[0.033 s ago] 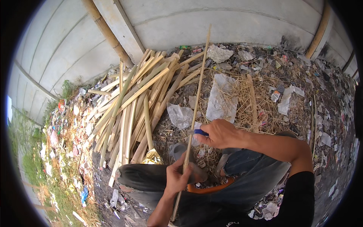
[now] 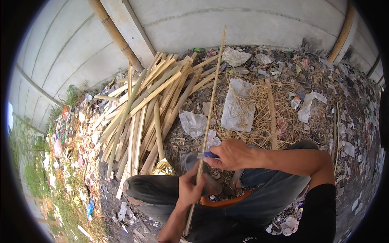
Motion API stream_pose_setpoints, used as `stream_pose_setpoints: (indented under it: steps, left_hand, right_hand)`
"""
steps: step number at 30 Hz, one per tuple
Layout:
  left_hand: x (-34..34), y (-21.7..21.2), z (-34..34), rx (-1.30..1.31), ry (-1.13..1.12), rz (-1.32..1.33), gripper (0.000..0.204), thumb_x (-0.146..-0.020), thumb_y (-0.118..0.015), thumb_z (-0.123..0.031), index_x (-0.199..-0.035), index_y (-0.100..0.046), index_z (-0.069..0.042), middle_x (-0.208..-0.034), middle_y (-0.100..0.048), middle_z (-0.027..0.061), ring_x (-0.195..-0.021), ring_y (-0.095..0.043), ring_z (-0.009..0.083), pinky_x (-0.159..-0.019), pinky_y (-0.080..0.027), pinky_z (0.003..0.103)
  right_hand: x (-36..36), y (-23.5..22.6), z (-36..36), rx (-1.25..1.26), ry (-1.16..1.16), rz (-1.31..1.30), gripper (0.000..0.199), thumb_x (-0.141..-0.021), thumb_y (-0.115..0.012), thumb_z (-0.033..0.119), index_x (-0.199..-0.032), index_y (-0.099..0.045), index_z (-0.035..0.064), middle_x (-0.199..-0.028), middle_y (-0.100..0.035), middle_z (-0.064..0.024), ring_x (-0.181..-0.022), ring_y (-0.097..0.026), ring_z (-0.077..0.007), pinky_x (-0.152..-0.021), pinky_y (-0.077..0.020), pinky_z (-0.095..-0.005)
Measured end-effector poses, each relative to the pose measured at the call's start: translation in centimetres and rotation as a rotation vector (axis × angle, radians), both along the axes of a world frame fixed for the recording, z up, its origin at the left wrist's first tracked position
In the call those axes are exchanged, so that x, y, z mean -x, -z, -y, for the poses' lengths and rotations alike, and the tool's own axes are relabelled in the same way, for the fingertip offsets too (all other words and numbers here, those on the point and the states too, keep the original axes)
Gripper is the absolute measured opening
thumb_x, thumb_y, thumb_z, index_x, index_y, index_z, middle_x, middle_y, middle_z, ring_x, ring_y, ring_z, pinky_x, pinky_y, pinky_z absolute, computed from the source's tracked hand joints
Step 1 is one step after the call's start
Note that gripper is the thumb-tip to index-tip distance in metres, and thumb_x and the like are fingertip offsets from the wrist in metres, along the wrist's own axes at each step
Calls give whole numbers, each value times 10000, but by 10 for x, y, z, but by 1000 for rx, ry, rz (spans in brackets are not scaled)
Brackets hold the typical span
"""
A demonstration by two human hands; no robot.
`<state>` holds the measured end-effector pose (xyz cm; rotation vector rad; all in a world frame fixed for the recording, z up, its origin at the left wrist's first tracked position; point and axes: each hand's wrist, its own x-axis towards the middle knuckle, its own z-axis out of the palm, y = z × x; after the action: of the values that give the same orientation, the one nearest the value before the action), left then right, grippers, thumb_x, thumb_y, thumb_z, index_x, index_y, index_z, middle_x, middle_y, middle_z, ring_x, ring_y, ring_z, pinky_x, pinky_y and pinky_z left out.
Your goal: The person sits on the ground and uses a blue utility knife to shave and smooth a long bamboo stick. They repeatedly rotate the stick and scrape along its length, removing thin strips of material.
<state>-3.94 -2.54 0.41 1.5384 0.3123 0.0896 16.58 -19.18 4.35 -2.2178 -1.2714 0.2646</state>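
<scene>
A long, thin bamboo strip [image 2: 212,97] slants up and away from my lap, its far tip overlapping the foot of the wall in view. My left hand [image 2: 190,188] is closed around its lower part. Just above, my right hand [image 2: 233,154] grips a blue-handled knife [image 2: 210,154], whose short grey blade lies across the strip. The fingers hide most of the handle. To the left, a pile of split bamboo strips [image 2: 148,107] lies on the ground.
A pale concrete wall [image 2: 243,20] with bamboo posts [image 2: 111,30] runs along the back. Litter and straw [image 2: 261,101] cover the ground, with a white sheet [image 2: 238,106], crumpled clear plastic [image 2: 192,123] and a rock [image 2: 236,57]. Gold foil [image 2: 164,167] lies by my left knee.
My right hand and the knife have slid down along the strip toward my left hand. The left hand and the strip hold nearly the same place.
</scene>
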Motion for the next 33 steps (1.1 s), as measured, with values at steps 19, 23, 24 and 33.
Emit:
stream_pose_setpoints:
  steps: [19,23,24,33]
  left_hand:
    - [-8,-6,-2,-199,-4,31,511,-957,-691,-32,-1442,-560,62,-971,-676,-9,-800,-570,24,-700,-482,196]
    - [-10,3,-3,-211,3,-6,495,-950,-692,-29,-1415,-571,88,-1091,-713,50,-942,-613,58,-849,-520,227]
    - [-11,-2,-1,-214,-2,-21,488,-950,-690,-29,-1408,-575,92,-1094,-715,53,-945,-616,60,-849,-522,228]
    - [-6,-7,1,-196,-24,-72,474,-945,-695,-35,-1388,-589,98,-1063,-710,44,-924,-610,59,-795,-517,217]
  right_hand:
    - [-17,-24,-1,103,129,-46,531,-998,-555,501,-781,-698,38,-639,-671,-213,-636,-701,-422,-604,-563,-512]
    - [51,-17,-5,115,-172,-50,548,-1008,-547,513,-806,-705,29,-659,-669,-236,-686,-710,-430,-625,-555,-526]
    - [47,-13,-4,67,-119,-31,565,-1013,-542,519,-794,-696,22,-618,-644,-225,-629,-687,-424,-587,-543,-517]
    - [51,6,1,38,-172,71,648,-1015,-522,581,-734,-661,14,-528,-594,-196,-528,-668,-393,-520,-549,-468]
